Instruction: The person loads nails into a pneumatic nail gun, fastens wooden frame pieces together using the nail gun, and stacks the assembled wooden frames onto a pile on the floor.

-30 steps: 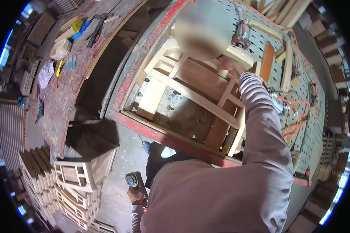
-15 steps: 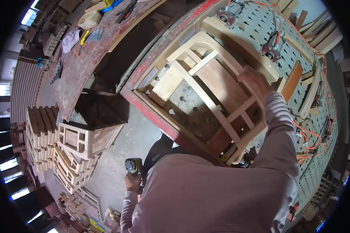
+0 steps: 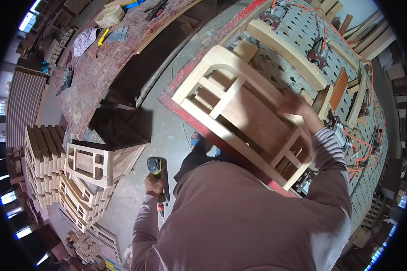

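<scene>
My right hand (image 3: 292,105) is closed around the far side rail of a wooden frame (image 3: 229,127), a pale panel with crossbars and a curved end. The frame is raised and tilted over the red-edged perforated worktable (image 3: 280,186), covering part of its surface. Low at my left side, my left hand (image 3: 154,185) grips a nail gun (image 3: 155,168), held well away from the frame. A red fitting shows at the tool's lower end.
Clamps (image 3: 318,52) with orange hoses and wooden blocks are fixed across the perforated table. Stacked wooden frames (image 3: 88,165) stand on the floor to the left. A stained workbench (image 3: 88,74) holds a drill (image 3: 66,81), a cloth and a screwdriver.
My right hand has pulled the wooden frame up out of the blocks and toward me, over the table's red edge. The nail gun stays low in my left hand.
</scene>
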Tool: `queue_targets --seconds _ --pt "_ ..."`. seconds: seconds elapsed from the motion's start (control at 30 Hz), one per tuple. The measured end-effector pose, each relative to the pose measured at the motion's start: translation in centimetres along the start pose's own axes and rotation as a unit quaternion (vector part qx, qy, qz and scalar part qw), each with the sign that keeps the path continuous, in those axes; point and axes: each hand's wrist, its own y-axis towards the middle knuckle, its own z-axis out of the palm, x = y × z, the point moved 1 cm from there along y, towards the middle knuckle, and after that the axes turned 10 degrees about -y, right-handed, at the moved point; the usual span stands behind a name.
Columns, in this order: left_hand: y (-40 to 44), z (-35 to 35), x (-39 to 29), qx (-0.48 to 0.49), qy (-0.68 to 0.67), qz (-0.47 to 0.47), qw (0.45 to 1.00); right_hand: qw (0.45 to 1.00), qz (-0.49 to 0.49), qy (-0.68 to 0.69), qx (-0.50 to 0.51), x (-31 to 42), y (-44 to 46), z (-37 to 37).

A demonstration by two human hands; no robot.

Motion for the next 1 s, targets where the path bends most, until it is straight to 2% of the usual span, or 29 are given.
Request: queue_targets --seconds 0.03,0.1,0.17,0.23,0.33,0.4,0.53,0.7,0.77,0.83,0.87,1.0 --pt "0.4 -0.7 -1.6 0.01 -0.037 0.009 0.999 1.0 0.0 0.001 0.002 2.1 0.4 0.3" --pt "0.4 -3.0 -6.2 0.014 -0.071 0.012 0.997 0.995 0.04 -0.04 0.077 6.3 1.8 0.9" --pt "0.9 -5.6 -9.8 0.033 -0.092 -0.025 0.995 0.982 0.077 -0.078 0.153 9.1 3.3 2.1" --pt "2.2 -8.1 -11.4 0.048 -0.21 0.027 0.976 0.985 0.06 -0.06 0.152 9.6 4.9 4.3" --pt "3.4 -12.2 -15.2 0.059 -0.256 0.043 0.964 0.99 0.021 -0.021 0.135 9.0 6.9 7.2" --pt "4.7 -14.6 -16.9 0.087 -0.342 0.051 0.934 0.99 0.03 -0.034 0.131 9.1 7.3 7.7" --pt "7.5 -17.4 -22.1 0.157 -0.347 0.049 0.923 0.988 0.065 -0.071 0.118 9.7 6.5 8.9" --pt "11.0 -16.8 -26.3 0.244 -0.314 0.037 0.917 0.996 0.085 0.026 0.032 10.8 4.0 9.5" --pt "11.6 -16.3 -27.7 0.252 -0.289 0.015 0.923 0.992 0.047 -0.046 -0.109 10.1 2.3 12.0" --pt "12.1 -15.8 -28.5 0.261 -0.262 -0.006 0.929 0.962 0.008 -0.118 -0.247 9.5 0.4 13.8" --pt "12.5 -15.7 -28.5 0.265 -0.258 -0.009 0.929 0.962 0.015 -0.117 -0.245 9.4 -0.4 14.0" --pt "13.5 -15.6 -28.5 0.273 -0.226 -0.026 0.935 0.923 0.142 -0.227 -0.275 9.0 -3.3 14.4"
